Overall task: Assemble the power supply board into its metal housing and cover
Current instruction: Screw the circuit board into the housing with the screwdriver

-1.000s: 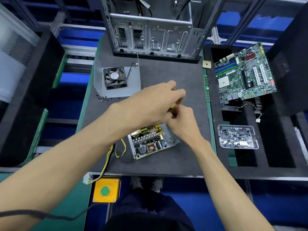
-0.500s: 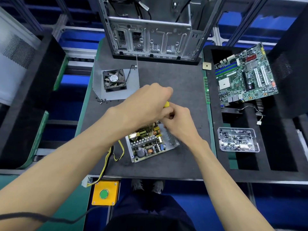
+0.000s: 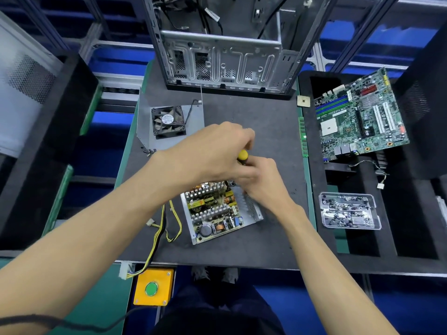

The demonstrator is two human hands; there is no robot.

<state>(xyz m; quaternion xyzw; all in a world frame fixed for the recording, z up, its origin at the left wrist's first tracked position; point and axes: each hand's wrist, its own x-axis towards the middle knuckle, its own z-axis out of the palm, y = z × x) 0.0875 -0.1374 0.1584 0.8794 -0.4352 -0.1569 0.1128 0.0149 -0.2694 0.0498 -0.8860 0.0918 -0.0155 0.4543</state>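
The power supply board (image 3: 212, 211) sits inside its open metal housing (image 3: 251, 209) on the dark mat, with yellow and black cables (image 3: 167, 228) trailing off to the left. My left hand (image 3: 212, 153) grips a screwdriver with a yellow handle (image 3: 242, 156) held upright over the housing's far corner. Just right of it, my right hand (image 3: 261, 182) curls its fingers round the lower part of the screwdriver at that corner. The tip and any screw are hidden by my hands. The metal cover (image 3: 169, 124) with a black fan (image 3: 168, 120) lies at the mat's far left.
An open PC chassis (image 3: 225, 61) stands at the back. To the right a motherboard (image 3: 360, 117) lies in a black tray, with a clear screw tray (image 3: 348, 210) nearer. A small chip (image 3: 303, 101) and a RAM stick (image 3: 302, 136) lie at the mat's right edge. A yellow button box (image 3: 153, 286) sits below.
Both hands have moved slightly down toward the housing's far corner, and the yellow handle top now shows between them. The housing has stayed in place.
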